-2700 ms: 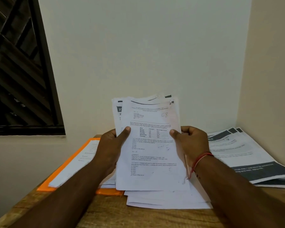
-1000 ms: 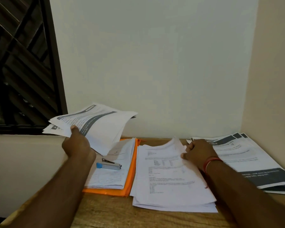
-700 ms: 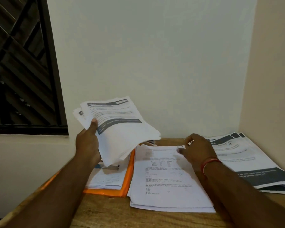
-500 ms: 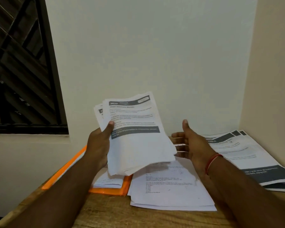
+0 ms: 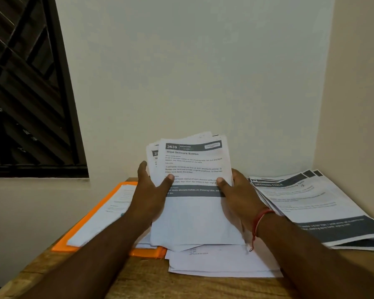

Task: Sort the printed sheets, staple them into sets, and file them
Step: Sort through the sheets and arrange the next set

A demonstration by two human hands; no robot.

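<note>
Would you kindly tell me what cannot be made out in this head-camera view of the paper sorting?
The held stack, head view: its top sheet hides those behind; count unknown.
The flat pile on the table: the held stack covers most of its print.
The orange folder: the left forearm and papers hide its near right part.
The dark-banded pile: cut by the frame's right edge; small print blurred.

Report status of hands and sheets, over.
Left hand and right hand both hold the printed stack, upright over the loose pile. Nothing in the way.
</note>
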